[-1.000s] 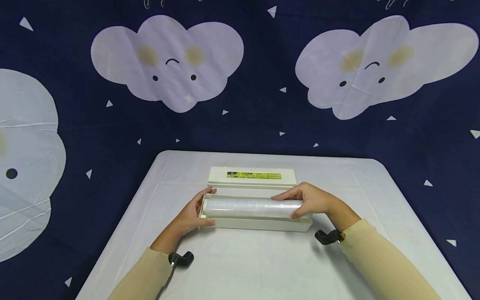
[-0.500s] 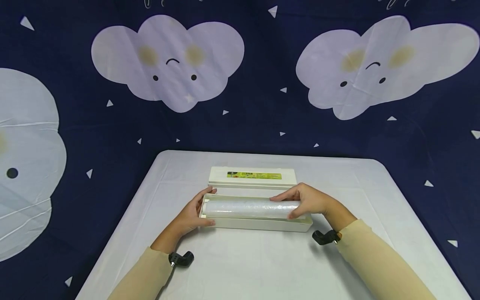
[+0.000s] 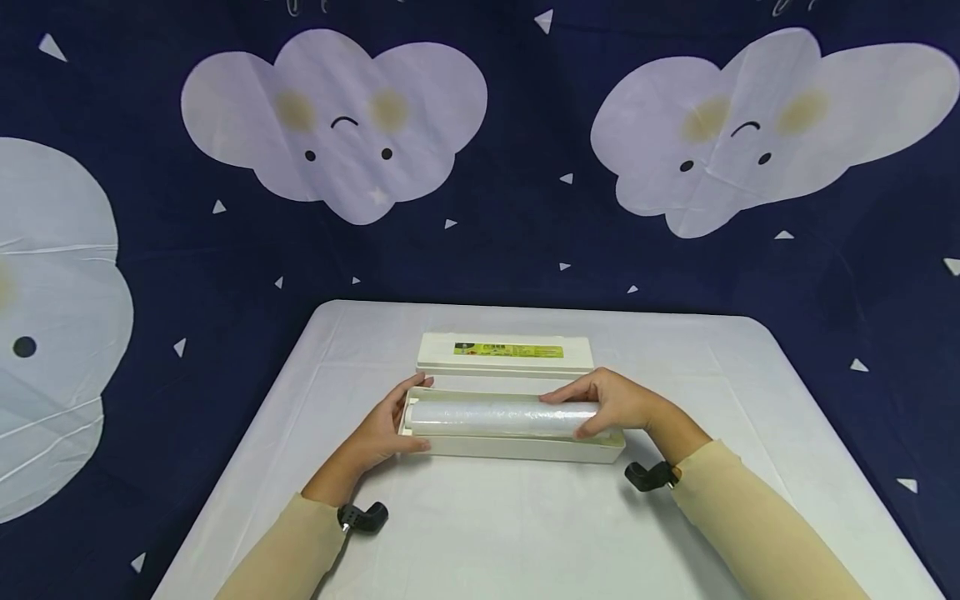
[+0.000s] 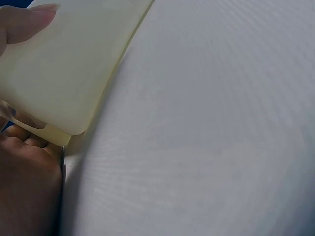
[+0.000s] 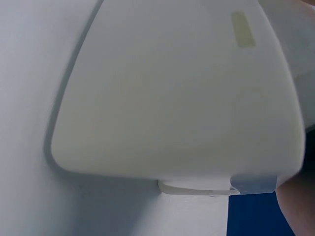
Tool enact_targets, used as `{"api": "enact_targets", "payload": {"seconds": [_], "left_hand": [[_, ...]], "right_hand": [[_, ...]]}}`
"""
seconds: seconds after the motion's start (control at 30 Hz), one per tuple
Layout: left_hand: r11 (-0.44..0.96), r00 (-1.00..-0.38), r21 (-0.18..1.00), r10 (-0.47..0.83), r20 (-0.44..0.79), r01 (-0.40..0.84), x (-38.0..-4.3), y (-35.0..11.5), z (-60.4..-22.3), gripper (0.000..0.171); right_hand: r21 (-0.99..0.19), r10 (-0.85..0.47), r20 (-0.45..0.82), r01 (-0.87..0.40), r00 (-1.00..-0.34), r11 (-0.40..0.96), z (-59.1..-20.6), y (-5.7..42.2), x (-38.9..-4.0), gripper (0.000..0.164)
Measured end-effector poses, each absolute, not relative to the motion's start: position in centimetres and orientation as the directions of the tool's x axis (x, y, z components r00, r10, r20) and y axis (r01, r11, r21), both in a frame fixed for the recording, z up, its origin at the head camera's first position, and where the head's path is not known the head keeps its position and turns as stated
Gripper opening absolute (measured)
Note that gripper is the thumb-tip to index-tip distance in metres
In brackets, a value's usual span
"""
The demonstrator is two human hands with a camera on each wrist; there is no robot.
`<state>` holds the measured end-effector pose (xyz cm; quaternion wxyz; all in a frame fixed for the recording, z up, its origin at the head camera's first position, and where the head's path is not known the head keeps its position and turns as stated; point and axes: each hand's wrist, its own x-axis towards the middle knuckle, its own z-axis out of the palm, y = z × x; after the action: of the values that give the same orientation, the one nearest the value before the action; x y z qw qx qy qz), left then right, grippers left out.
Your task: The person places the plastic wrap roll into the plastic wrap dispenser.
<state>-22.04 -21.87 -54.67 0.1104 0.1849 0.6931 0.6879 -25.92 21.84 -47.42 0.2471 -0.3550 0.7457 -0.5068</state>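
One white lid (image 3: pixel 506 364) is the chief obstacle I see: it lies on the table (image 3: pixel 495 533) just beyond the box (image 3: pixel 517 448), yellow-green label (image 3: pixel 508 351) showing, with a narrow strip of tabletop between the two. Behind hangs a navy backdrop (image 3: pixel 525 250) with printed clouds (image 3: pixel 337 92). The left wrist camera (image 3: pixel 363 518) and the right wrist camera (image 3: pixel 651 476), both black, jut inward over the near side.

A shiny, clear-wrapped roll (image 3: pixel 487 417) lies lengthwise in the box. The left hand (image 3: pixel 382 429) clasps the box's left end, thumb against the near wall and fingers round the far side. The right hand (image 3: pixel 626 402) pinches the roll toward its right end — thumb on the near side, fingers on the far side. That hand covers the roll's end, so I cannot tell whether it sits flat there.

Against a second ago, the right hand has shifted slightly left; the left hand, box and lid hold their places — and half a second ago looks nearly the same as now.

The box's far rim runs close to the lid, and the right knuckles appear at the lid's right corner; I cannot tell if they touch. Plain tabletop spreads widely to both sides and between the beige sleeves (image 3: pixel 757 517), with rounded corners at its far edge.
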Motion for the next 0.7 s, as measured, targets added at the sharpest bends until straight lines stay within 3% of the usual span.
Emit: {"api": "enact_targets", "payload": {"seconds": [0.7], "left_hand": [[-0.019, -0.908, 0.993, 0.403, 0.112, 0.114, -21.96, -21.78, -54.53, 0.121]], "right_hand": [[-0.814, -0.717, -0.063, -0.380, -0.694, 0.439, -47.25, 21.18, -25.10, 0.066]]}}
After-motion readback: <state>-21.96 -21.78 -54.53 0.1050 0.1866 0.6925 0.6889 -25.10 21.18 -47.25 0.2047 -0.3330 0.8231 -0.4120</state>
